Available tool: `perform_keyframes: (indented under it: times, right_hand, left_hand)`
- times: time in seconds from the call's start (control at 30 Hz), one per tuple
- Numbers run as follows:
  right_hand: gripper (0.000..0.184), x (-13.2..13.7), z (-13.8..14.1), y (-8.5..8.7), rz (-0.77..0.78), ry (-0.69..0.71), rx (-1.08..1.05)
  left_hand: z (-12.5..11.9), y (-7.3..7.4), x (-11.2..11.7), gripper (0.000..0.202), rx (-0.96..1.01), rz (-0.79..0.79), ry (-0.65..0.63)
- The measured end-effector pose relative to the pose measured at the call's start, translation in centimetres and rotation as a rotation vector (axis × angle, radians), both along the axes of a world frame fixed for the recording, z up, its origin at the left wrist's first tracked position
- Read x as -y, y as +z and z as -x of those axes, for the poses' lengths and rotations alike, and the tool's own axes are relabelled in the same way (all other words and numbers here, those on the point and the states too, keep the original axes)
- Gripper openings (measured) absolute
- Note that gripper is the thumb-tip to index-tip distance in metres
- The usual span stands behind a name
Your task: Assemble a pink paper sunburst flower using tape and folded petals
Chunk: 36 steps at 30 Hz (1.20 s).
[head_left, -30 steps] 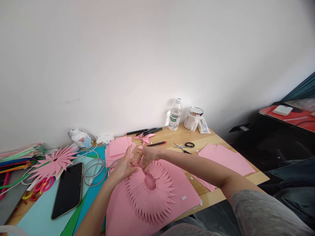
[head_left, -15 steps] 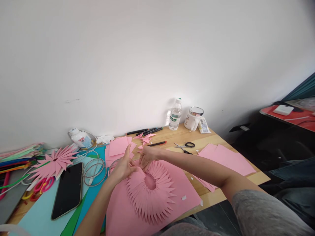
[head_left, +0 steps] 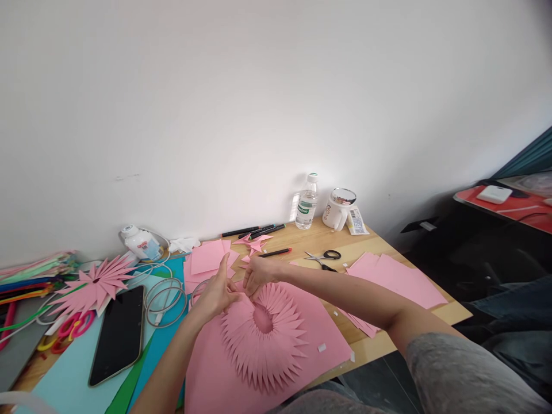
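A round pink folded-paper flower (head_left: 263,359) with many pointed petals and a hole in its middle lies on a large pink sheet (head_left: 325,328). My left hand (head_left: 218,293) grips the flower's far left edge, thumb and fingers closed on the paper. Just to its right, my right hand (head_left: 259,275) is bent over the far edge of the same flower, its fingers pressed on the petals. The fingertips of both hands are partly hidden. A small white piece of tape (head_left: 321,347) lies on the sheet right of the flower.
Scissors (head_left: 323,259), several markers (head_left: 254,230) and pink paper stacks (head_left: 397,279) lie around. A water bottle (head_left: 306,204) and a lidded mug (head_left: 339,208) stand by the wall. To the left are a phone (head_left: 117,333), a coiled cable (head_left: 166,302) and another pink paper flower (head_left: 95,282).
Both hands keep the same hold on the paper flower. The view has shifted very slightly; nothing else has visibly moved.
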State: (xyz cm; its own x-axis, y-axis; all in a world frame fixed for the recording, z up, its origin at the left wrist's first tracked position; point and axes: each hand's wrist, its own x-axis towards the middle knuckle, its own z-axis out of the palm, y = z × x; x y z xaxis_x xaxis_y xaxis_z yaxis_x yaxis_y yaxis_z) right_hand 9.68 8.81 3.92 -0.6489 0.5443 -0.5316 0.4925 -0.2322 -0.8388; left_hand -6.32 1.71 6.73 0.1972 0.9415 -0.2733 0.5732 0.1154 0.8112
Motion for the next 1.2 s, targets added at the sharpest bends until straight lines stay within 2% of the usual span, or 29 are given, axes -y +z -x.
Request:
perform_keyframes:
  times: [0.27,0.67,1.2]
  right_hand:
    - [0.031,0.2,0.1,0.3,0.008,-0.019,-0.017]
    - [0.029,-0.6,-0.3,0.3,0.135,0.044,-0.050]
    - [0.029,-0.8,-0.4,0.3,0.154,0.059,-0.088]
  left_hand:
    - [0.1,-0.2,-0.1,0.109,0.010,0.016,0.026]
    - [0.1,-0.4,0.0,0.108,0.046,-0.005,0.031]
    - [0.1,-0.3,-0.1,0.104,0.033,-0.018,0.013]
